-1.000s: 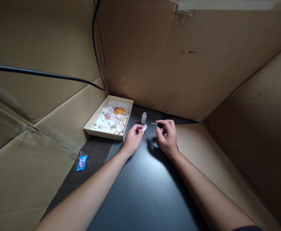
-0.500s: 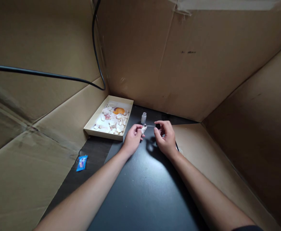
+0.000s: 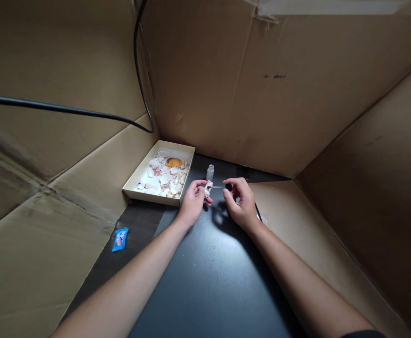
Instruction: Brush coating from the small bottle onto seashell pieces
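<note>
Between the fingertips of my left hand point(image 3: 193, 203) is a small whitish shell point(image 3: 208, 188), held above the dark mat. My right hand point(image 3: 241, 199) grips a black cap point(image 3: 228, 187) with a thin clear stem that points left and reaches the shell. Just behind the shell stands a small clear bottle point(image 3: 210, 172), upright and without a cap. Whether the stem's tip touches the shell or lies inside an opening in it is too small to tell.
A shallow cream box point(image 3: 151, 199) of shells stands at the back left. A blue wrapped packet point(image 3: 120, 239) lies at the left. Cardboard walls point(image 3: 226, 94) surround the dark surface point(image 3: 205, 281); a black cable point(image 3: 68, 109) hangs at upper left.
My left hand has shifted slightly left and the shell has turned a little in its fingers. My right hand's fingertips and the cap have moved slightly left and down.
</note>
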{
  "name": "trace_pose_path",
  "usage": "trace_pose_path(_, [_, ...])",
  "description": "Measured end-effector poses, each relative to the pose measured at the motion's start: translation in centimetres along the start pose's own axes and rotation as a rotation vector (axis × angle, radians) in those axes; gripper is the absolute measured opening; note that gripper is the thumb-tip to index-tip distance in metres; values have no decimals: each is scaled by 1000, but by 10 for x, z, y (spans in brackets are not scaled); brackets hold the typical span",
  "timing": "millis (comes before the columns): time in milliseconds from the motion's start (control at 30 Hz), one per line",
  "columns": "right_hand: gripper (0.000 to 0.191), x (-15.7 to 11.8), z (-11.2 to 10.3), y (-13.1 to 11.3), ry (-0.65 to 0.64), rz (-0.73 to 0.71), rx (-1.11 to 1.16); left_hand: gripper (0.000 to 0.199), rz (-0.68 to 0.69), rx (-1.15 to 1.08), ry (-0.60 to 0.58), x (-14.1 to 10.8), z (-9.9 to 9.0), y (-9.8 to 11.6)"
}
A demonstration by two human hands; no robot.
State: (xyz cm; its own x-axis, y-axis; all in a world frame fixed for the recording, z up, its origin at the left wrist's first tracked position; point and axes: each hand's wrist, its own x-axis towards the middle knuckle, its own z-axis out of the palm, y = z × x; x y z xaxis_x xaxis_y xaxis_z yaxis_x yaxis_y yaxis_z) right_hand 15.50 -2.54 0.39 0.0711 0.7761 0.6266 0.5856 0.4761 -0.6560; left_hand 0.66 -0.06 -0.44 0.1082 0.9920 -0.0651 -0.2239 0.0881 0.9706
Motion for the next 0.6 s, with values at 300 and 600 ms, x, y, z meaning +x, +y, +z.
trace_pose_path(300, [16, 0, 0, 0, -29, 0, 9, 26, 22, 2, -8, -1, -1, 2])
trace_pose_path(600, [16, -1, 0, -1, -21, 8, -5, 22, 5, 5, -24, -3, -1, 4])
